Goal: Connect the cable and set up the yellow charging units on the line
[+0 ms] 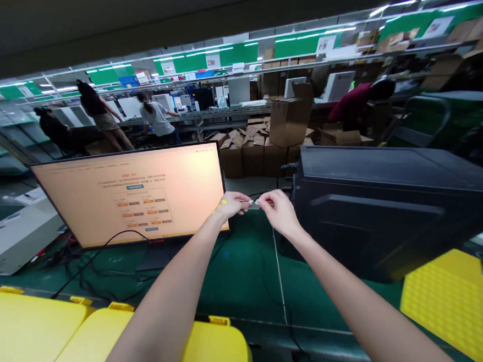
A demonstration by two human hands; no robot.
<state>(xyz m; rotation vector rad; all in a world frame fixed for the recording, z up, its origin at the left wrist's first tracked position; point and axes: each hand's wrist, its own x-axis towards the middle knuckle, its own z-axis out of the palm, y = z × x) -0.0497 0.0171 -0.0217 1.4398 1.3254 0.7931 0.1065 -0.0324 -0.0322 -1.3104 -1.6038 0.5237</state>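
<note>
Two bare forearms reach from the near edge toward the middle of a green bench [239, 269]. The left hand [231, 204] and the right hand [277, 211] meet just beside each other, each with fingers pressed together in a pinch on a small pale connector [254, 202] between them; whether this is one piece or two cannot be told, as the fingers cover most of it. It sits above the bench, between one lit monitor [133, 195] on the left and one black computer case [387, 204] on the right. A thin cable [278, 266] runs from the right hand down toward the near edge.

Two yellow bin lids [33, 339] lie at the near left (both cut off by the frame), and one yellow perforated tray [448, 299] at the near right, also cut off. A loose tangle of dark cords [94, 263] lies under the monitor. Far behind stands a stack of cardboard boxes [255, 147]. Four other people work at the far benches, one bent low at the right; the screen text is too small to read.
</note>
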